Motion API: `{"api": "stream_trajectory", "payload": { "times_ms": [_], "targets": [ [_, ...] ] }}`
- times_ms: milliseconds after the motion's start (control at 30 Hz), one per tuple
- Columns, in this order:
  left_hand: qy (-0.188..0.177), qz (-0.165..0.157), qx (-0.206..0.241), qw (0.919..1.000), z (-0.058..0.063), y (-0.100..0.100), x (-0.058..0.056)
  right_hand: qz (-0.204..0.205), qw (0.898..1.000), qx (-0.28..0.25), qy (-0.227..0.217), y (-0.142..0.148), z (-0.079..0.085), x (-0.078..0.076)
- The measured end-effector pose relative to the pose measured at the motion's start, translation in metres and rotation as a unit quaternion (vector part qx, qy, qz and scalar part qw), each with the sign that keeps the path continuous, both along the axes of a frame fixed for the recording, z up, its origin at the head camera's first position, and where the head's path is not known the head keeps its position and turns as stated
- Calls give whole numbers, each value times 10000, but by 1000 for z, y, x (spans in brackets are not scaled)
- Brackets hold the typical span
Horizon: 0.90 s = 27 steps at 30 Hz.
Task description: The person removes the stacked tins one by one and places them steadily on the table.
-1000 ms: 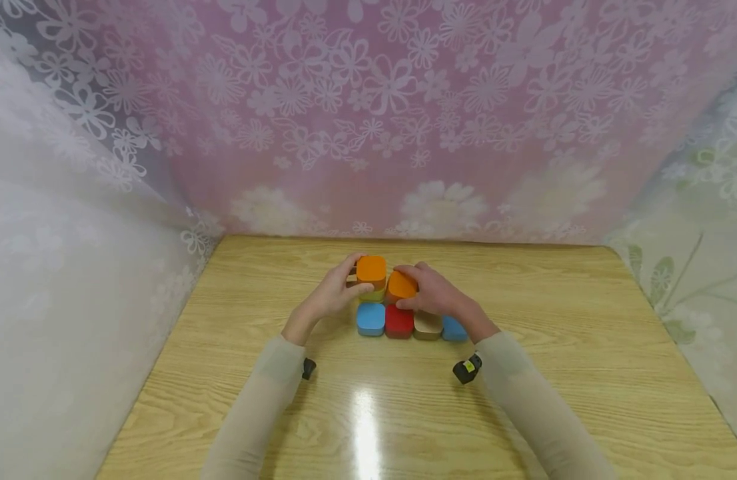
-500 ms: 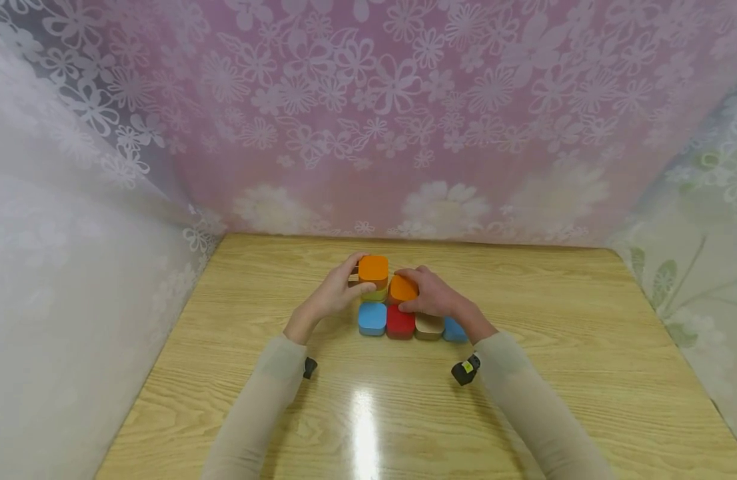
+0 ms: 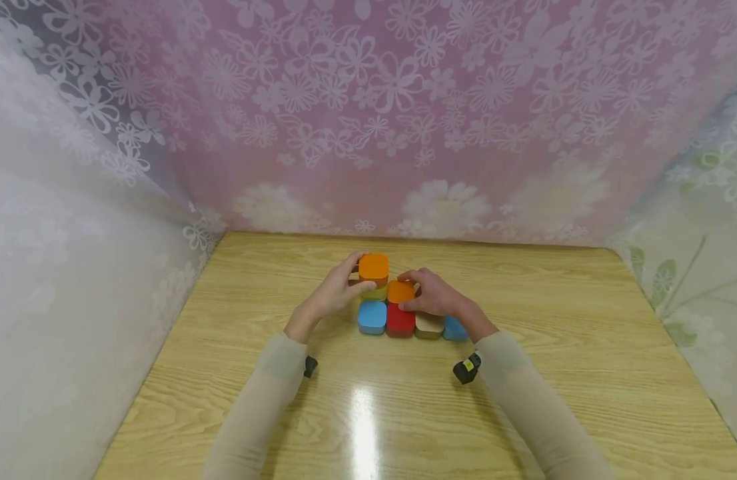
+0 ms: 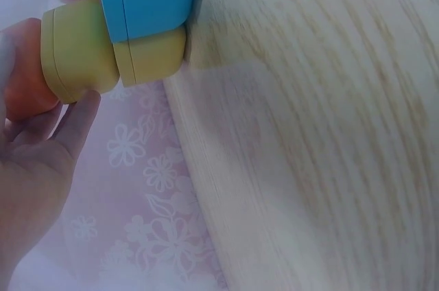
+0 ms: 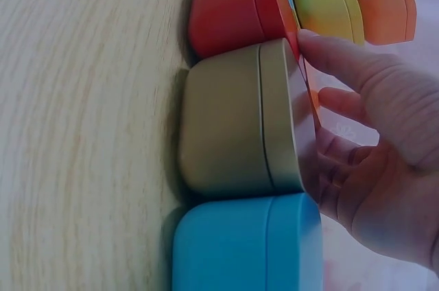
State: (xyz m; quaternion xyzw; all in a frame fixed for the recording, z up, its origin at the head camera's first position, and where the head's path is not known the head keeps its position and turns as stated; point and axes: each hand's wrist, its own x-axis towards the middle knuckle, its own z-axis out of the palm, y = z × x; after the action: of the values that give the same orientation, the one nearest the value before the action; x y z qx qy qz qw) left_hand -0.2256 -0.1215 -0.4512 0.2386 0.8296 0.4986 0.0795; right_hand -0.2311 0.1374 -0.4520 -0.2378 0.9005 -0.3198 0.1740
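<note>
Small rounded-square boxes with lid seams stand together on the table. My left hand [image 3: 335, 292] grips the side of a stack: an orange box [image 3: 373, 268] on top, a yellow box [image 4: 81, 51] beneath it, and another yellow box [image 4: 152, 56] lowest, in the left wrist view. A fingertip touches the upper yellow box. Right of this stack, my right hand [image 3: 436, 293] holds a second orange box [image 3: 400, 291], thumb at its front, fingers behind. Along the front run a blue box [image 3: 372, 318], a red box [image 3: 400, 323], a tan box [image 3: 429, 326] and another blue box [image 3: 455, 329].
The wood-grain table [image 3: 254, 267] ends at the back against a pink floral curtain [image 3: 374, 133]. Pale patterned cloth [image 3: 74, 267] hangs at both sides. A small black camera [image 3: 466, 368] sits at the right wrist.
My right hand's orange box has sunk lower and shifted slightly left, close beside the stack behind the red box. My left hand stays at the stack, nearly still.
</note>
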Motion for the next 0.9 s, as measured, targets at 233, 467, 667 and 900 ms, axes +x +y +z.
{"api": "stream_trajectory", "payload": {
  "times_ms": [233,467,667,900],
  "targets": [
    [21,-43,25,10000,1,0,-1,96,9998,-146,29,2,-1,0],
    [17,-32,-25,10000,3,1,0,145,9995,-229,151,2,-5,-1],
    [1,7,-11,10000,3,1,1,60,9995,-304,36,1,-4,0],
    [8,18,-20,10000,3,1,2,-59,9997,-236,-30,2,-3,3]
  ]
}}
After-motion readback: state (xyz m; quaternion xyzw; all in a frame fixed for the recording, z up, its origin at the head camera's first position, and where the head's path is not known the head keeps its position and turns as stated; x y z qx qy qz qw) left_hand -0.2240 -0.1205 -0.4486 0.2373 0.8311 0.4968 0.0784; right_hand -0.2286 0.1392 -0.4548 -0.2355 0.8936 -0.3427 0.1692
